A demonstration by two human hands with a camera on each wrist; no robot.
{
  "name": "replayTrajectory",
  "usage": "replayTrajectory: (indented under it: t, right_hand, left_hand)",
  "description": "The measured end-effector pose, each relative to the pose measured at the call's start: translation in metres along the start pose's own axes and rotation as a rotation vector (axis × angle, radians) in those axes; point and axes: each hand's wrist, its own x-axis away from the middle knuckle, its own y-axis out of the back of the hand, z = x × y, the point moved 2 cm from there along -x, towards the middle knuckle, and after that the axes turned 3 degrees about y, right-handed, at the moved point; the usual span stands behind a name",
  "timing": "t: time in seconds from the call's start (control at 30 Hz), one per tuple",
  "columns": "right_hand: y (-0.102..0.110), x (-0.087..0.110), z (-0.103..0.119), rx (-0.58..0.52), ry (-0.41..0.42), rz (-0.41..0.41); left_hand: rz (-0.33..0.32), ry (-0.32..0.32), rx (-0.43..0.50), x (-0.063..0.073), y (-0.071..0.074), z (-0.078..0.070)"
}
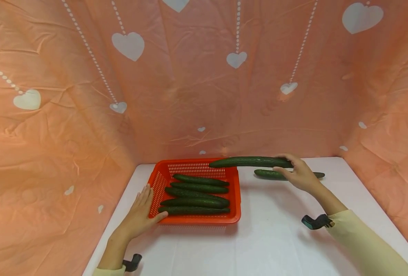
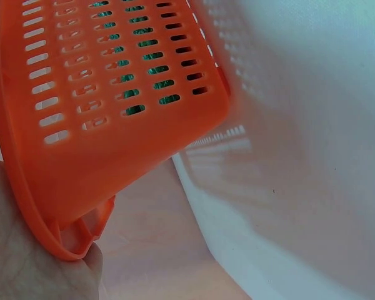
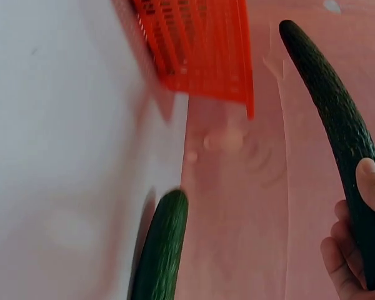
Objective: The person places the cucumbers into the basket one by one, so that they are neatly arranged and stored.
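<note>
My right hand (image 1: pixel 300 175) grips a long dark green cucumber (image 1: pixel 247 161) by its right end, thumb on one side and fingers on the other. Held level above the table, the cucumber overlaps the back right rim of a red plastic basket (image 1: pixel 193 219) in the head view. Inside the basket several cucumbers (image 1: pixel 199 187) lie side by side. My left hand (image 1: pixel 138 214) rests on the basket's left rim, fingers straight and thumb spread over the front corner. Below the right hand another cucumber (image 3: pixel 162 250) lies on the table, partly covered by that hand in the head view.
A white cloth covers the table (image 1: pixel 266 237). Orange-pink sheeting (image 1: pixel 204 96) with white hearts hangs behind and along both sides. Slotted holes run through the basket's wall (image 2: pixel 112 156). Each wrist wears a dark strap-on device (image 1: pixel 316 222).
</note>
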Motion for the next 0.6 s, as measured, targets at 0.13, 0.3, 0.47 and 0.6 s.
replayTrajectory:
  t: [0.13, 0.3, 0.47, 0.6]
  right_hand:
    - [-0.017, -0.014, 0.009, -0.031, 0.04, 0.002]
    - [-0.039, -0.029, 0.021, -0.066, 0.074, 0.008]
    - [-0.061, -0.041, 0.032, -0.08, 0.066, 0.019]
    - [-0.079, -0.049, 0.041, -0.094, 0.062, 0.036]
  left_hand:
    - [-0.017, -0.017, 0.035, 0.001, -0.001, -0.001]
    - [-0.015, -0.015, 0.03, 0.002, -0.001, -0.001]
    - [0.006, -0.002, 0.005, 0.001, 0.0, 0.0]
    - [0.008, -0.004, -0.007, 0.0, 0.0, 0.001]
